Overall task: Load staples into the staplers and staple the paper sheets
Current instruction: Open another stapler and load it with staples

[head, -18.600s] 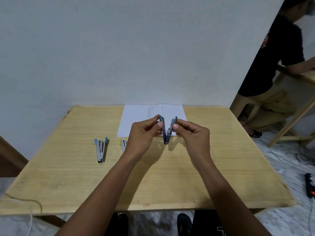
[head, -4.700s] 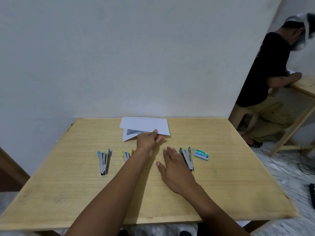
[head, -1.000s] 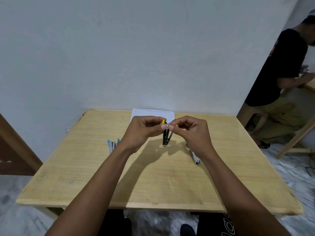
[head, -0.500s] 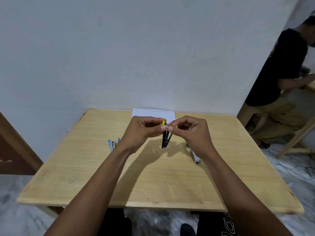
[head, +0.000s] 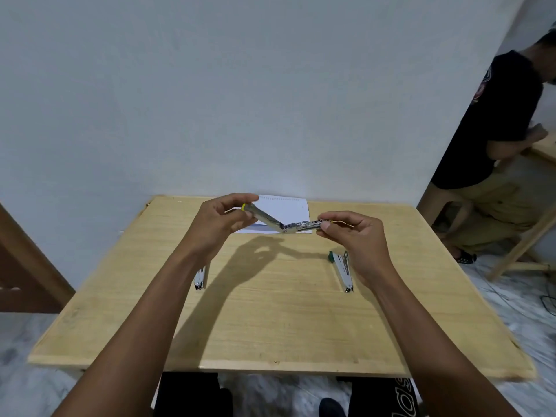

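Yellow-tipped stapler (head: 282,222) is hanging spread wide open above the far bench (head: 270,320); left hand (head: 221,225) fingers pinching its left end, right hand (head: 355,239) fingers pinching its right end, paper sheets (head: 282,209) lying behind.

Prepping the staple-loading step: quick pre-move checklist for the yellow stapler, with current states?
1. Yellow stapler swung wide open: ok.
2. Left hand holds the yellow-tipped arm: ok.
3. Right hand pinches the other arm: ok.
4. Staple channel empty or loaded: cannot tell, too small.
5. Staple strip in either hand: cannot tell; no staple box is in view.
6. Paper sheets lie on the table behind the hands: ok. Green stapler lies clear of the work: ok.
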